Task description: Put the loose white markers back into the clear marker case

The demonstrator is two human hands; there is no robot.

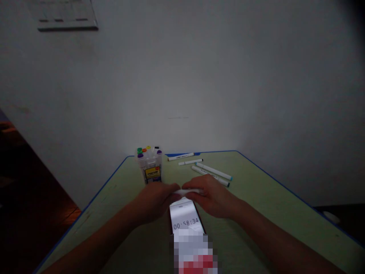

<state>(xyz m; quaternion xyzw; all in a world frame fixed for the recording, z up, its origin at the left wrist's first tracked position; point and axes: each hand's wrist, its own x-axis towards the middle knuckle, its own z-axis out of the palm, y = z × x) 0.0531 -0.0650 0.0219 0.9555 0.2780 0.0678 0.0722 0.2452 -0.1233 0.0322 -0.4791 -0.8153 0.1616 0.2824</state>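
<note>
Between my two hands a white marker (186, 191) lies level, gripped at both ends. My left hand (156, 198) pinches its left end between thumb and fingers. On the other end, my right hand (213, 196) has its fingers closed round the barrel. Both ends of the marker are hidden by my fingers, so whether it is capped does not show. Just below the hands lies a phone (184, 217) with a lit screen reading 00:58:34; its lower part is pixelated. Behind my left hand stands a clear plastic marker box (150, 163) with several coloured caps showing at the top.
Several loose white markers (215, 171) lie on the green table (256, 190) behind my right hand, towards the wall. The table has a blue edge and meets a pale wall (182, 76). A sheet with a dark lower bar (67, 23) hangs at upper left.
</note>
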